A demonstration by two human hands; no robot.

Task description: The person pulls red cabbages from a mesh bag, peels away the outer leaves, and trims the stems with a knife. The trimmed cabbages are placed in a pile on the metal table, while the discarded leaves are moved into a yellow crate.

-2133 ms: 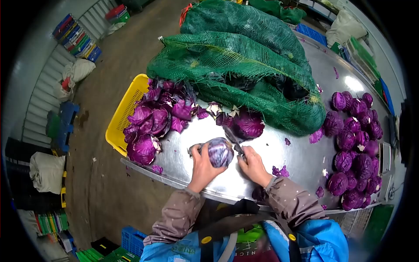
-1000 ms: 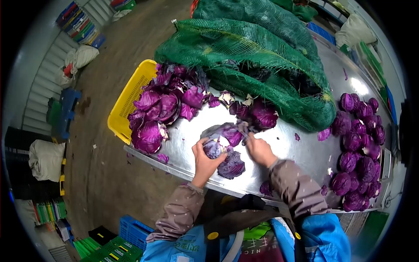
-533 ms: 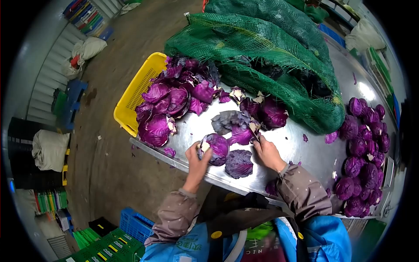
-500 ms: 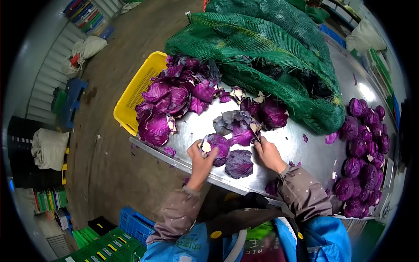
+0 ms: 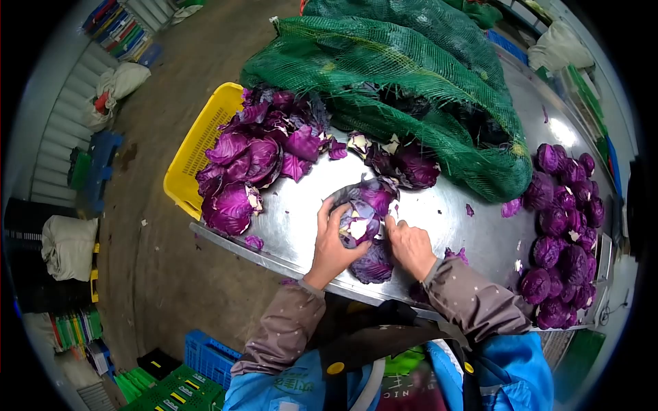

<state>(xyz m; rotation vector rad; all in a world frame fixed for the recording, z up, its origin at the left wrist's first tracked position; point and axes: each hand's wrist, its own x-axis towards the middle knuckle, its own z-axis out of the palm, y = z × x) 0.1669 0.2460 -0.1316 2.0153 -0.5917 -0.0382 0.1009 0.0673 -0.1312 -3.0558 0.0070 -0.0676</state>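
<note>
My left hand (image 5: 332, 245) is wrapped around a red cabbage (image 5: 359, 225), whose pale cut stem end faces up. My right hand (image 5: 411, 248) is closed in a grip just right of that cabbage, on a small knife that is mostly hidden by the fingers. A dark outer leaf (image 5: 373, 263) lies on the metal table under and in front of the cabbage. Behind it are more loose purple leaves (image 5: 378, 194), partly covered by the held cabbage.
Trimmed leaves (image 5: 236, 161) spill from a yellow basket (image 5: 199, 147) at the left. A green mesh sack (image 5: 411, 89) of cabbages lies across the back of the steel table (image 5: 480, 233). Several trimmed cabbages (image 5: 562, 240) are grouped at the right. Green crates (image 5: 178, 390) stand on the floor.
My left hand has carried the cabbage rightward, over the loose leaves, and its cut end now faces up. My right hand has turned and stays close beside it. The whole view has shifted slightly.
</note>
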